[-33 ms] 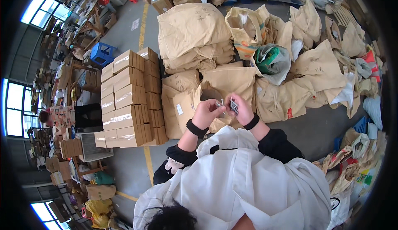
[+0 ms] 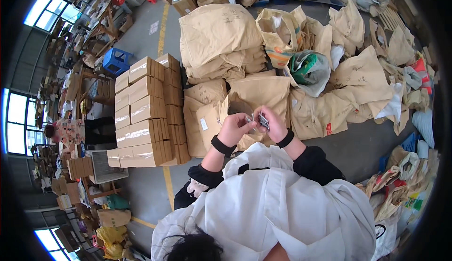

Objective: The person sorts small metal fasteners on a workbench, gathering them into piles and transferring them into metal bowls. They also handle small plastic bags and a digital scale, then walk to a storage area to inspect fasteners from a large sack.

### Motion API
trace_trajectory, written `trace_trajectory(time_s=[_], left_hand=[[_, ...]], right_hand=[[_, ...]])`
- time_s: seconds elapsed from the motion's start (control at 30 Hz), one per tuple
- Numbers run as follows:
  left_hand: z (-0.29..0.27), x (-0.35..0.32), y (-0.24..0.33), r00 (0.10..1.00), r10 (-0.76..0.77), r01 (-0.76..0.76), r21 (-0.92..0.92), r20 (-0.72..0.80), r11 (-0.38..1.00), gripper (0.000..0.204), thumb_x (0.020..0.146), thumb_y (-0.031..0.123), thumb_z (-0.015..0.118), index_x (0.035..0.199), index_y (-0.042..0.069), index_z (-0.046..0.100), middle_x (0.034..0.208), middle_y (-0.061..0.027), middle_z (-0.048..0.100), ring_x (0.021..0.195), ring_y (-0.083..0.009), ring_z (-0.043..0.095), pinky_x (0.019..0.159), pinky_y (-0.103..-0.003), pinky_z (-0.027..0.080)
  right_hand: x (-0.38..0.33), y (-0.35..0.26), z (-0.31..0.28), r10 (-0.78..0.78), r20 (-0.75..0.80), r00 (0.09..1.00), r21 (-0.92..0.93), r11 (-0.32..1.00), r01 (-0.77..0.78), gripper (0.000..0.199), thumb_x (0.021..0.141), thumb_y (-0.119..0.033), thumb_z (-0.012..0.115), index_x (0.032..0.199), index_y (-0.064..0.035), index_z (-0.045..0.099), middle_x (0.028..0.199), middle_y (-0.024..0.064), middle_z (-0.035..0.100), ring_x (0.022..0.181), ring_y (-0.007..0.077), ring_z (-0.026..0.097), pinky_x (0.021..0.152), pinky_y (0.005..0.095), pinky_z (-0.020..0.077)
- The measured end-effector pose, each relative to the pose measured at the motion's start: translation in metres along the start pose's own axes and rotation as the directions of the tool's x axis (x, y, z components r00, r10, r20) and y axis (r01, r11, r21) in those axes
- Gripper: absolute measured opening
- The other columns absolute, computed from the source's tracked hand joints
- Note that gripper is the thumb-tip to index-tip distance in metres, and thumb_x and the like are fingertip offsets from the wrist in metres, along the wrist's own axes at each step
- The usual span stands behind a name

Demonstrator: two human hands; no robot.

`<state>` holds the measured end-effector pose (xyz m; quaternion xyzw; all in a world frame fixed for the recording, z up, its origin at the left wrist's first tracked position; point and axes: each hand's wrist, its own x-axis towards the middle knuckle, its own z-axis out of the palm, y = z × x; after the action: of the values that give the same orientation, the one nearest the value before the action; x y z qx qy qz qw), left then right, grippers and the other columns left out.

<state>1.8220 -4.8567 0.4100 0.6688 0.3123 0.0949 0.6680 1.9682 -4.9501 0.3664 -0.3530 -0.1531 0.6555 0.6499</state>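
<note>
My left hand (image 2: 234,129) and my right hand (image 2: 274,125) are close together above an open brown paper sack (image 2: 239,108). Several slim silver screws (image 2: 264,121) stick out between the fingers of my right hand, which is curled around them. The thumb and fingertips of my left hand are pinched on small metal pieces (image 2: 249,119) that look like the same screws. Their exact shape is too small to make out. Both wrists have black bands.
Taped cardboard boxes (image 2: 141,115) are stacked to the left. A tall pile of brown sacks (image 2: 219,40) stands ahead, with an open bag with a green lining (image 2: 308,70) to its right. Further left, a person (image 2: 70,131) is beside cluttered shelves; a blue stool (image 2: 117,61) stands nearby.
Only the fingers and the metal pieces between them have shifted very slightly; the arms and surroundings stay the same.
</note>
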Motion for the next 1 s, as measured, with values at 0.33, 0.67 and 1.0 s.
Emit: trace_trajectory(time_s=[0.33,0.67,1.0], left_hand=[[-0.006,0.001,-0.002,1.0,-0.025,0.027,0.234,-0.011,0.972,0.018,0.084,0.015,0.069,0.078,0.001,0.06,0.066,0.0022,0.059,0.057,-0.0035,0.049,0.051,-0.02,0.039],[0.0,-0.006,-0.005,0.999,-0.032,0.032,0.203,-0.005,0.979,0.017,0.081,0.012,0.071,0.077,0.0,0.061,0.066,0.0011,0.06,0.058,-0.0034,0.051,0.052,-0.02,0.04],[-0.002,-0.016,-0.011,0.996,0.056,-0.014,0.501,-0.069,0.865,0.014,0.076,0.008,0.074,0.077,-0.003,0.065,0.063,-0.0014,0.061,0.058,-0.0053,0.051,0.053,-0.023,0.043]], right_hand=[[-0.005,0.006,0.004,-0.159,-0.068,0.985,-0.108,0.983,0.151,0.015,0.096,-0.02,0.049,0.087,-0.0078,0.052,0.066,-0.0026,0.047,0.052,0.0037,0.039,0.045,0.0184,0.03],[-0.018,0.006,0.001,-0.052,0.045,0.998,-0.08,0.995,0.056,0.009,0.089,-0.014,0.057,0.088,-0.0045,0.056,0.072,0.0013,0.055,0.058,0.007,0.049,0.052,0.0198,0.0391],[-0.008,0.029,-0.001,-0.241,0.095,0.966,-0.53,0.809,0.254,0.01,0.084,-0.01,0.065,0.091,-0.0025,0.061,0.076,-0.0009,0.058,0.068,0.0062,0.054,0.064,0.0211,0.0451]])
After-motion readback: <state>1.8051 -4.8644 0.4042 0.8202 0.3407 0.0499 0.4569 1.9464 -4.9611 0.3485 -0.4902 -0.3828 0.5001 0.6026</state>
